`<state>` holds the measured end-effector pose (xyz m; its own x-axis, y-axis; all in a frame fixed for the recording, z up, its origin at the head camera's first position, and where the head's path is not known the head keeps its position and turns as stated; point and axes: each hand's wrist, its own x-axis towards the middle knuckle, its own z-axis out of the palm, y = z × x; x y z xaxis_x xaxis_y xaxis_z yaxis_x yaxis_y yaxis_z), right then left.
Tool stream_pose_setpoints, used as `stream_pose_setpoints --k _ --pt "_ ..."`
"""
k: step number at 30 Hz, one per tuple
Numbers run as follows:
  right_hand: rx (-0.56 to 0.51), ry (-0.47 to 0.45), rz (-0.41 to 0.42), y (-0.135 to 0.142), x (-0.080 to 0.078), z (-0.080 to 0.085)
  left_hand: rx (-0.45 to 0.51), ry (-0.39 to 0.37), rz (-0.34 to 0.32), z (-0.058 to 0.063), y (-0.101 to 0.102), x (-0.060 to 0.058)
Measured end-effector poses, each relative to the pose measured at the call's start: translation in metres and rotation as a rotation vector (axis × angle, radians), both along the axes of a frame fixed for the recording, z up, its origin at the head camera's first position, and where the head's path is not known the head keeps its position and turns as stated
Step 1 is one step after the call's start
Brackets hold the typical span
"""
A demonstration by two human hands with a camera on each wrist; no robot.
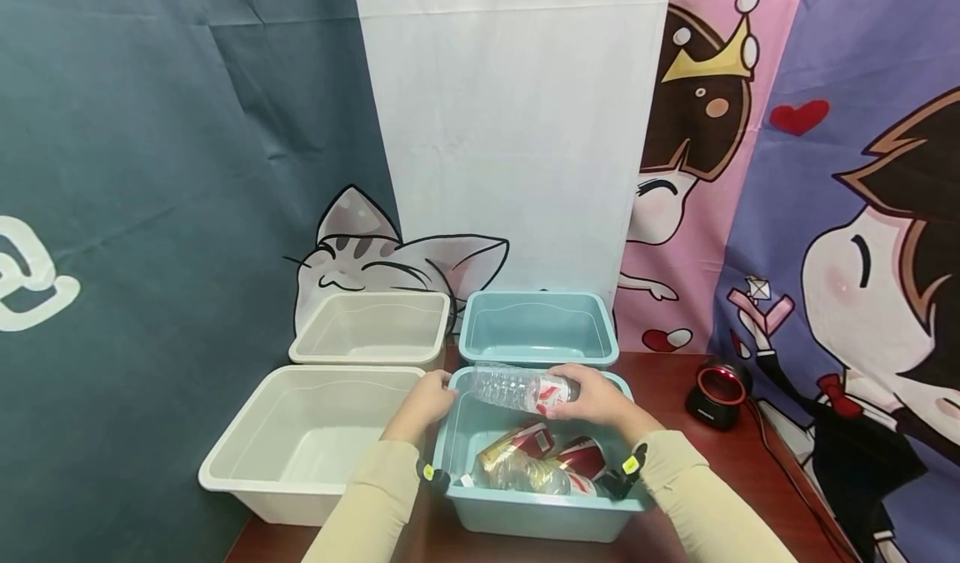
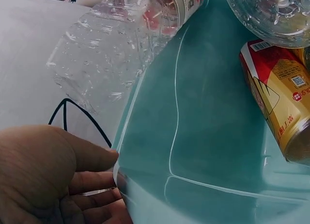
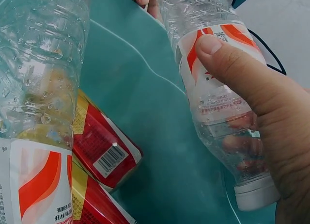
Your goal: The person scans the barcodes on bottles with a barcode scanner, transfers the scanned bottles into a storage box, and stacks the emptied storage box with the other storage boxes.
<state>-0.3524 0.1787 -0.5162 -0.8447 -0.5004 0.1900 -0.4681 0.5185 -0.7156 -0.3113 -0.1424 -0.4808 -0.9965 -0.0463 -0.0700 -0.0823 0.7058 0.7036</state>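
- While the right hand (image 1: 592, 392) encircles 1 clear bottle (image 1: 504, 388) above the far edge of the blue bin (image 1: 536, 517), its thumb lies on the label (image 3: 238, 45), fingers behind.
- At the far-left corner, the left hand (image 1: 426, 402) pinches the bin.

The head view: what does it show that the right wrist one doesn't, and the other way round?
Only the head view shows the near cream plastic tub, the black device with a glowing red ring and the yellow cartoon crown.

Only the right wrist view shows the round white cap on the clear plastic bottle with a red-and-white label.

Both show that bottle in the right hand, the light blue plastic tub holding red-and-gold cans, and some of the left hand.
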Motion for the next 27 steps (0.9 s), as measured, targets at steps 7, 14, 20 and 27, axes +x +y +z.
stream_pose_setpoints --k 7,14,20,27 --pt "-0.006 0.02 -0.036 0.001 -0.001 0.0 0.012 0.036 0.023 0.006 0.004 0.004" --pt "-0.044 0.016 -0.071 0.001 -0.001 -0.001 0.141 0.14 -0.025 0.025 0.015 0.003" --pt "-0.092 0.029 -0.075 -0.001 0.001 0.001 0.407 0.092 -0.151 0.033 0.024 -0.001" --pt "-0.1 0.022 -0.067 -0.002 0.001 0.001 0.642 0.023 -0.139 0.023 0.042 -0.005"
